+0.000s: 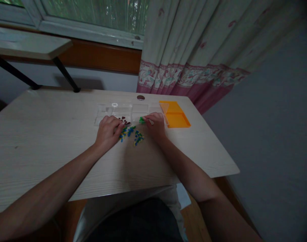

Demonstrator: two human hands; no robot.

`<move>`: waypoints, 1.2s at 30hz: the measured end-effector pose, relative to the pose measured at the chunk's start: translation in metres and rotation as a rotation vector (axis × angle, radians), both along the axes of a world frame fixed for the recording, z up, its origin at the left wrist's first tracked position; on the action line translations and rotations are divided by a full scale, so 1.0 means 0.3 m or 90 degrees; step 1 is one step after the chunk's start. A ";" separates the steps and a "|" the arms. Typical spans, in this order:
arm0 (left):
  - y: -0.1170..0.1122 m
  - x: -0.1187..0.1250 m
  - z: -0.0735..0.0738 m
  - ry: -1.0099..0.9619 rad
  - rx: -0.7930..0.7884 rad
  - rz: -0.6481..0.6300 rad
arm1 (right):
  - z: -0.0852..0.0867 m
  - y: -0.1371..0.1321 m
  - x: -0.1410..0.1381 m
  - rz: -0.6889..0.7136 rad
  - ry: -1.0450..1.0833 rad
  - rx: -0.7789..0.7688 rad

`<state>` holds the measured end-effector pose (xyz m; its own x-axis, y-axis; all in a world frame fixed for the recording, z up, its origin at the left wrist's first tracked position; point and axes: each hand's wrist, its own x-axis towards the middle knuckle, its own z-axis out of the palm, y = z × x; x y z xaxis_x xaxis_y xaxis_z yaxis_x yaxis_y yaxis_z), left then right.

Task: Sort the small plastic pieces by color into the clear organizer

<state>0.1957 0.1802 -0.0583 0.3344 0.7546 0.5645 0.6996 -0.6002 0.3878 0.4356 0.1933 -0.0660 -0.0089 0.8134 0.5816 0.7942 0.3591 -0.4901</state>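
A clear divided plastic box (140, 108) lies on the table. Small dark red pieces (123, 118) are in one of its front compartments, and green pieces (141, 120) are in another. My left hand (109, 130) rests at the box's front edge with its fingers curled together beside the red pieces. What its fingertips hold, if anything, is too small to name. My right hand (155, 124) is over the box's front right part, fingers pinched right at the green pieces. Between my hands, on the tabletop, lie small heaps of mixed blue, yellow and green pieces (138, 137).
An orange open case (177, 119) lies at the right, touching or overlapping the clear box's end. A dark round object (140, 97) sits behind the box. A raised shelf (32, 43) on black legs stands at the back left. A curtain (183, 50) hangs behind the table (55, 151).
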 end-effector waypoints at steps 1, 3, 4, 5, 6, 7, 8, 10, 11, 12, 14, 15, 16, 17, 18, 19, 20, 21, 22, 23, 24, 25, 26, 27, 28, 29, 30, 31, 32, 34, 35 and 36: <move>0.000 -0.003 -0.002 0.006 -0.001 0.002 | -0.006 0.008 0.013 -0.032 -0.006 0.001; -0.002 -0.006 -0.003 0.025 -0.003 0.003 | -0.017 0.017 0.026 -0.073 -0.016 -0.004; -0.004 -0.007 -0.003 0.037 -0.005 0.003 | -0.021 0.019 0.027 -0.084 -0.024 -0.009; -0.007 -0.008 -0.003 0.050 -0.008 0.003 | -0.023 0.020 0.027 -0.090 -0.033 -0.014; -0.009 -0.008 -0.002 0.064 -0.011 0.001 | -0.025 0.020 0.024 -0.095 -0.045 -0.018; -0.011 -0.009 -0.001 0.075 -0.013 0.000 | -0.026 0.019 0.021 -0.098 -0.057 -0.020; -0.013 -0.010 0.000 0.083 -0.015 -0.001 | -0.025 0.017 0.018 -0.101 -0.068 -0.022; -0.015 -0.012 0.001 0.090 -0.014 -0.001 | -0.025 0.014 0.014 -0.104 -0.084 -0.018; -0.016 -0.013 0.001 0.090 -0.014 -0.001 | -0.025 0.013 0.013 -0.103 -0.087 -0.013; -0.017 -0.013 0.001 0.090 -0.015 -0.001 | -0.025 0.012 0.012 -0.101 -0.088 -0.008; -0.017 -0.013 0.000 0.090 -0.019 -0.004 | -0.026 0.012 0.013 -0.097 -0.083 0.000; -0.017 -0.013 -0.001 0.090 -0.022 -0.006 | -0.026 0.012 0.014 -0.094 -0.079 0.000; -0.017 -0.013 -0.002 0.090 -0.023 -0.009 | -0.027 0.013 0.015 -0.091 -0.072 -0.001; -0.018 -0.013 -0.003 0.089 -0.024 -0.011 | -0.027 0.014 0.016 -0.090 -0.064 -0.002; -0.017 -0.013 -0.004 0.090 -0.025 -0.014 | -0.028 0.015 0.016 -0.089 -0.054 0.000; -0.017 -0.014 -0.004 0.091 -0.025 -0.017 | -0.027 0.015 0.017 -0.087 -0.043 0.004; -0.017 -0.014 -0.005 0.094 -0.026 -0.022 | -0.026 0.015 0.018 -0.085 -0.031 0.010; -0.017 -0.015 -0.005 0.097 -0.026 -0.025 | -0.024 0.013 0.018 -0.080 -0.020 0.016; -0.018 -0.015 -0.006 0.100 -0.026 -0.028 | -0.021 0.011 0.018 -0.072 -0.011 0.022; -0.018 -0.015 -0.006 0.104 -0.026 -0.033 | -0.017 0.007 0.018 -0.063 -0.002 0.025; -0.018 -0.014 -0.007 0.109 -0.027 -0.037 | -0.012 0.002 0.017 -0.053 0.005 0.026; -0.019 -0.012 -0.009 0.114 -0.027 -0.043 | -0.006 -0.003 0.015 -0.042 0.010 0.026; -0.020 -0.010 -0.011 0.119 -0.027 -0.048 | -0.001 -0.010 0.013 -0.032 0.014 0.024; -0.021 -0.007 -0.012 0.126 -0.028 -0.055 | 0.005 -0.016 0.010 -0.021 0.016 0.022; -0.023 -0.005 -0.014 0.132 -0.028 -0.061 | 0.010 -0.022 0.006 -0.011 0.017 0.020; -0.024 -0.003 -0.016 0.137 -0.027 -0.065 | 0.014 -0.028 0.002 -0.002 0.018 0.018; -0.026 -0.001 -0.018 0.141 -0.025 -0.067 | 0.017 -0.032 -0.002 0.007 0.019 0.017; -0.028 0.001 -0.019 0.146 -0.025 -0.068 | 0.020 -0.036 -0.007 0.014 0.019 0.017; -0.030 0.002 -0.020 0.150 -0.025 -0.068 | 0.021 -0.039 -0.011 0.019 0.018 0.015; -0.032 0.006 -0.021 0.158 -0.028 -0.070 | 0.022 -0.042 -0.018 0.026 0.012 0.008; -0.033 0.008 -0.020 0.160 -0.028 -0.070 | 0.023 -0.044 -0.021 0.029 0.007 0.004; -0.034 0.012 -0.020 0.165 -0.027 -0.071 | 0.023 -0.045 -0.024 0.032 0.002 0.000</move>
